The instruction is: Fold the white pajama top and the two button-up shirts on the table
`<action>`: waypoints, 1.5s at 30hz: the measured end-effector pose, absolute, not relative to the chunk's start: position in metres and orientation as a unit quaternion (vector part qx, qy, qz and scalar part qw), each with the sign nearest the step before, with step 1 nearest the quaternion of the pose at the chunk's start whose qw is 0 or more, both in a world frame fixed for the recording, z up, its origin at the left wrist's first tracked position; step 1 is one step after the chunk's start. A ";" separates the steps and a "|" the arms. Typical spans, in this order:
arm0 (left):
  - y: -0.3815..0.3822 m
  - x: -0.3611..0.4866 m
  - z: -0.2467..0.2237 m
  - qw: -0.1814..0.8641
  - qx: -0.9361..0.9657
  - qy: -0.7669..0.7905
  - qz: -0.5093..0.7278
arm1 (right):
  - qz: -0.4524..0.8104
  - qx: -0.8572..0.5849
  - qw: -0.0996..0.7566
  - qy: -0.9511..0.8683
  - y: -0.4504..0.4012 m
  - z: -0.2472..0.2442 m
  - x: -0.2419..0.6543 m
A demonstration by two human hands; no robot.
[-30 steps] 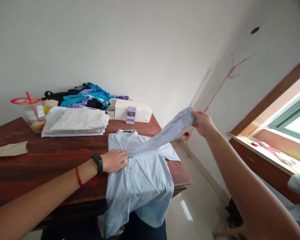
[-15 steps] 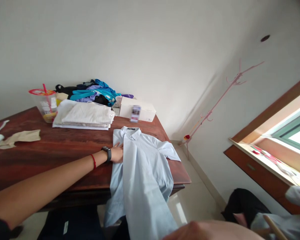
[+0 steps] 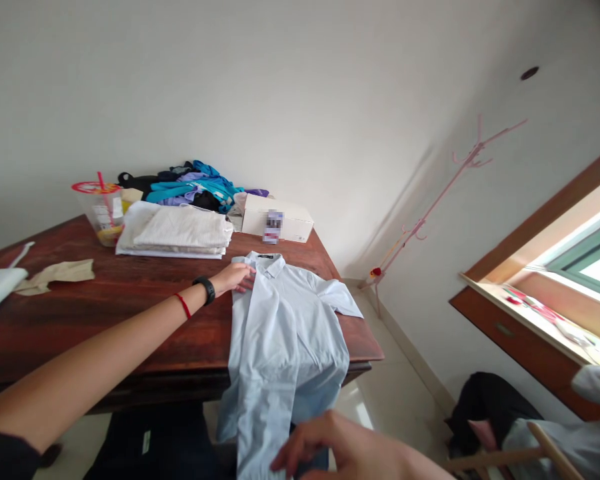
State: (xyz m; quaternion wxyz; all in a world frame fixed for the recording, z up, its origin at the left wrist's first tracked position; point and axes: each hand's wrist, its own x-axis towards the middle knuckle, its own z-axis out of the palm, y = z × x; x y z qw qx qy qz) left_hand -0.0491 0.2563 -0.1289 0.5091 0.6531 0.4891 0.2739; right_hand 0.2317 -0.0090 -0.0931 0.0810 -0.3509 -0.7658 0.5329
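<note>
A light blue collared shirt lies on the wooden table with its lower part hanging over the front edge. One long sleeve is laid lengthwise down the body and hangs past that edge. My left hand, with a black band on the wrist, rests at the shirt's left shoulder, fingers stretched out against the cloth near the collar. Close to the camera, my right hand is beside the hanging sleeve end with loosely bent fingers apart. Its lower fingers are cut off by the frame.
White folded cloth is stacked behind my left arm, next to a plastic cup with a straw. Behind are heaped clothes and a white box. A beige cloth lies left. A pink coat rack stands right.
My left hand has slid up the shirt's edge toward the collar. My right hand has moved left, and the sleeve, which slanted toward it, now hangs straighter down.
</note>
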 end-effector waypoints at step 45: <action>0.061 -0.036 -0.143 0.499 0.689 0.475 0.224 | 0.168 -0.561 0.106 -0.804 0.364 -0.145 0.080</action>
